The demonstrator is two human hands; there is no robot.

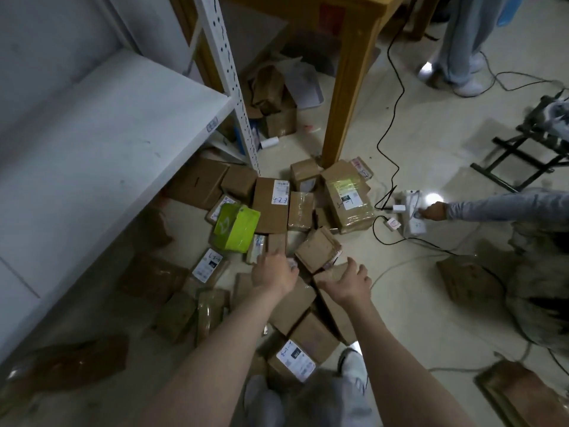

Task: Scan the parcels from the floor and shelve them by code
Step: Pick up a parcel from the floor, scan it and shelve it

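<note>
Reaching down to parcels [271, 208] on the floor [415, 143] w/ both arms.
Grip: left hand [274, 272] loose, fingers straight, holding nothing; right hand [349, 282] spread on a brown box [329, 274] mid-pile, can't tell if it grips. Pile lies betw. shelf [107, 134], left, & desk leg [348, 97], far; all in view are floor-bound, so approx. everything's left to scan.
</note>
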